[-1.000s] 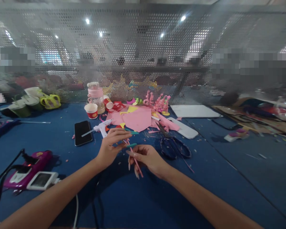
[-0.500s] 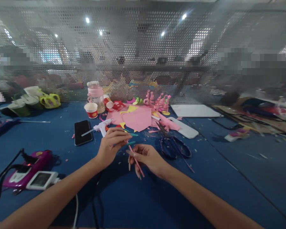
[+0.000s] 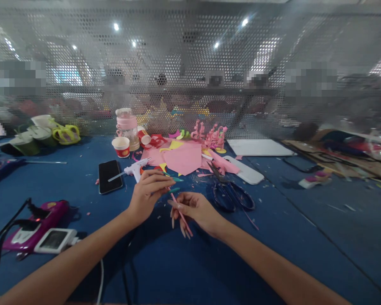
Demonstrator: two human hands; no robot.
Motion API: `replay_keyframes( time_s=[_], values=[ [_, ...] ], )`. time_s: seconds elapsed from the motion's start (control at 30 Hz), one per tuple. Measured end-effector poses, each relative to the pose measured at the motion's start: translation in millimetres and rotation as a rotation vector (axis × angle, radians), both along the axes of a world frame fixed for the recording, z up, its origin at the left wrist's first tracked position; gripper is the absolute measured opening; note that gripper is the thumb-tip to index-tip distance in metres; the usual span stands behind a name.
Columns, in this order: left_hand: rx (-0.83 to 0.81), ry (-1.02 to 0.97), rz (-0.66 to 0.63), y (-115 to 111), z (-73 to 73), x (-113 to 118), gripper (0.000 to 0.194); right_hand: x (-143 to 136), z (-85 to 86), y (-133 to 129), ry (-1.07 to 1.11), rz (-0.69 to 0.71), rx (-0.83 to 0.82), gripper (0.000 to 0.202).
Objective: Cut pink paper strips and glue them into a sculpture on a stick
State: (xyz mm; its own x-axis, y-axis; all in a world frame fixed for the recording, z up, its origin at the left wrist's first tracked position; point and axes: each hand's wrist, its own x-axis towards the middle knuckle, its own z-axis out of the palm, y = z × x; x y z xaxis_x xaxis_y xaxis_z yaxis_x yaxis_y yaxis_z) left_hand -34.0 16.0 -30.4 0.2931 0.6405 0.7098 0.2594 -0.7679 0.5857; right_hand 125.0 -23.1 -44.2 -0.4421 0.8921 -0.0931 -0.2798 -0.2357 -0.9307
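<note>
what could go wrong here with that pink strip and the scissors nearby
The thin pink strip held between the left hand and right hand might bend or crease.
The dark-blue-handled scissors lie close beside the right hand, so a sweep could knock them.
The translucent stick of the white plastic glue gun crosses over the black rectangular phone; a bump might drag it.

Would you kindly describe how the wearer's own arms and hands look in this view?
Both forearms are bare, with no sleeves, watch or bracelet showing. The left hand and right hand are ungloved. The left has long, pointed teal nails; the right's nails are long too, but not teal.
</note>
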Motion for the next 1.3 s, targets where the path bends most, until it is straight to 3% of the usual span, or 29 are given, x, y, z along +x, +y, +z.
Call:
replay_keyframes(
  time_s=[0.13,0.23,0.43,0.67,1.07,1.3],
  values=[
    [0.189,0.061,0.019,3.4,-3.9,-0.7,0.024,-0.2,-0.1,0.2,-0.004,-0.005,0.0,0.034],
    [0.237,0.1,0.038,4.3,-4.8,-0.6,0.022,0.1,-0.6,0.2,-0.016,-0.008,0.004,0.034],
    [0.263,0.128,0.044,3.3,-3.8,-0.6,0.025,0.6,-0.6,0.6,-0.032,-0.013,0.009,0.034],
    [0.175,0.162,0.158,1.3,-5.0,-0.9,0.055,0.8,-2.4,4.2,-0.05,-0.062,0.006,0.035],
    [0.291,0.172,0.171,0.0,-4.6,0.2,0.025,-2.1,-4.2,5.4,-0.133,-0.075,0.017,0.037],
    [0.216,0.192,0.185,-1.8,-4.9,0.5,0.041,-1.1,-6.3,6.3,-0.137,-0.107,0.091,0.034]
  ],
)
